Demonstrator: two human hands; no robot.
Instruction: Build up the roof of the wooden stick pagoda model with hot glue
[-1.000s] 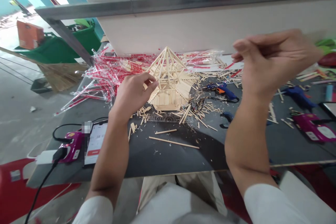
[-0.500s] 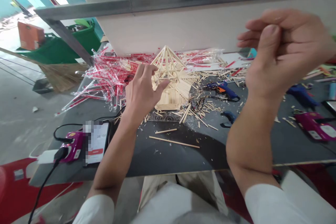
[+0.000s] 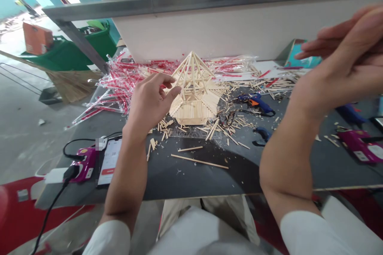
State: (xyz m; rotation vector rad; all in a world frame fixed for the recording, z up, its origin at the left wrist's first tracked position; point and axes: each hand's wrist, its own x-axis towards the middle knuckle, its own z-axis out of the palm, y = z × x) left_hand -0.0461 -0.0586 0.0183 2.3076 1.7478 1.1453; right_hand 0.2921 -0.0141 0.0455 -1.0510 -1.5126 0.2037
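Note:
A small model building (image 3: 196, 109) made of thin wooden sticks stands mid-table, with a flared slatted lower part and a pointed open frame on top. My left hand (image 3: 151, 99) hovers at the model's left side, thumb apart from the curved fingers. Nothing shows in that hand, and whether it touches the sticks I cannot tell. High at the right, away from the model, my right hand (image 3: 350, 48) is raised with fingers stretched, partly cut off by the frame edge. A clear ruler (image 3: 191, 133) lies before the model among stick offcuts. Two loose sticks (image 3: 200, 161) lie nearer me.
A blue glue gun (image 3: 259, 103) lies right of the model. Plastic-wrapped red-marked bundles (image 3: 116, 83) pile up behind and left. A phone (image 3: 109, 163) and purple power strip (image 3: 85, 163) sit front left; another purple strip (image 3: 359, 145) is at right. A metal bar (image 3: 209, 2) crosses behind.
My left hand has drawn slightly left from the model, its thumb and fingers still apart. My right hand has moved right and its fingers have straightened out of a pinch-like pose.

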